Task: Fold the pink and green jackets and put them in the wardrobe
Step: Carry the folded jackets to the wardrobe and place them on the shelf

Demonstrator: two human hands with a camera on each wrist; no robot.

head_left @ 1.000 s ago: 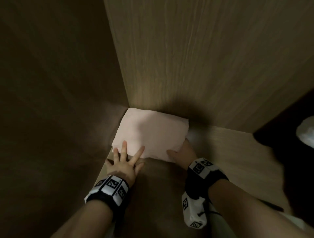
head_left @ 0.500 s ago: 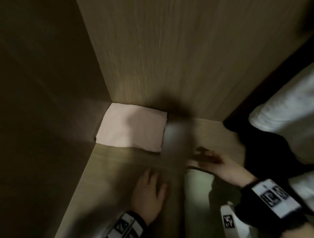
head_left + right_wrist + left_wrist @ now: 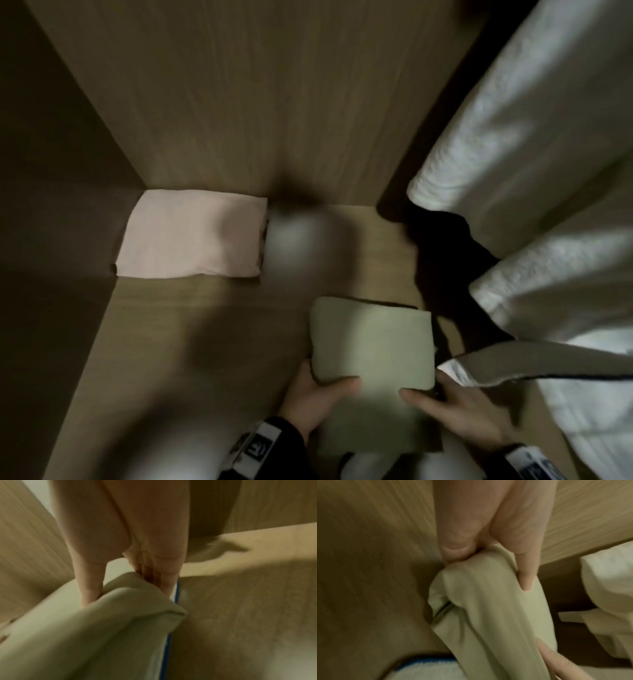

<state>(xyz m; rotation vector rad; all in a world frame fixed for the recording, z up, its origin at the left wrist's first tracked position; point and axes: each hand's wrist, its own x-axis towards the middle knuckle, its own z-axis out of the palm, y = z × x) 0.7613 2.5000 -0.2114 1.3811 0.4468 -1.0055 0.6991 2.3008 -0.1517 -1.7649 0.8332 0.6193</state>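
The folded pink jacket (image 3: 191,234) lies flat in the far left corner of the wardrobe shelf (image 3: 191,325), with no hand on it. The folded green jacket (image 3: 373,346) is at the front right of the shelf, held between both hands. My left hand (image 3: 317,394) grips its left edge, thumb on top, fingers underneath. In the left wrist view the thumb and fingers pinch the green jacket (image 3: 488,601). My right hand (image 3: 455,406) grips its right edge; the right wrist view shows fingers curled round the green jacket (image 3: 106,622).
White garments (image 3: 534,144) hang at the right, reaching down to the shelf beside the green jacket. Wooden walls (image 3: 260,102) close the back and the left side. Bare shelf lies between the two jackets.
Both hands left the pink jacket, drew back to the front and took hold of the folded green jacket. The head view swung right, bringing the hanging white garments in.
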